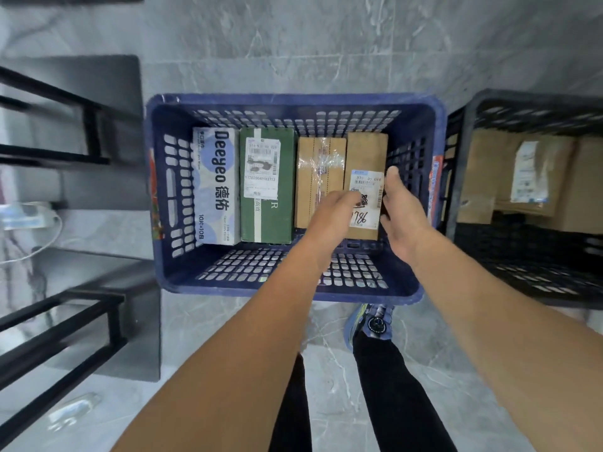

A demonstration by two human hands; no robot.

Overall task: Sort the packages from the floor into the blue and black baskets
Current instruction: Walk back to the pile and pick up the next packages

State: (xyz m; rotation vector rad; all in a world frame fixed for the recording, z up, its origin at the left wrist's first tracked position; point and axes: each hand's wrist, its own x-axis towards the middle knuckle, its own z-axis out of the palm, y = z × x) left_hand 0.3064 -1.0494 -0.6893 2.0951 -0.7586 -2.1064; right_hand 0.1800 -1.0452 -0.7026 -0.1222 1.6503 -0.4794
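A blue basket [169,275] stands on the grey floor in front of me. Four packages lie side by side in it: a white Deeyeo box [213,184], a green box [266,220], a taped brown box [318,177] and a brown box with a white label [365,151] at the right end. My left hand [329,216] has its fingers curled onto the labelled brown box's left edge, over the label. My right hand [403,210] lies with straight fingers against that box's right side. The black basket [522,275] stands to the right and holds brown packages [489,177].
Black metal frames [65,321] and dark mats lie along the left side, with a white cable [49,236] on the floor. My shoe [372,321] and legs stand just behind the blue basket. Grey marble floor stretches beyond both baskets.
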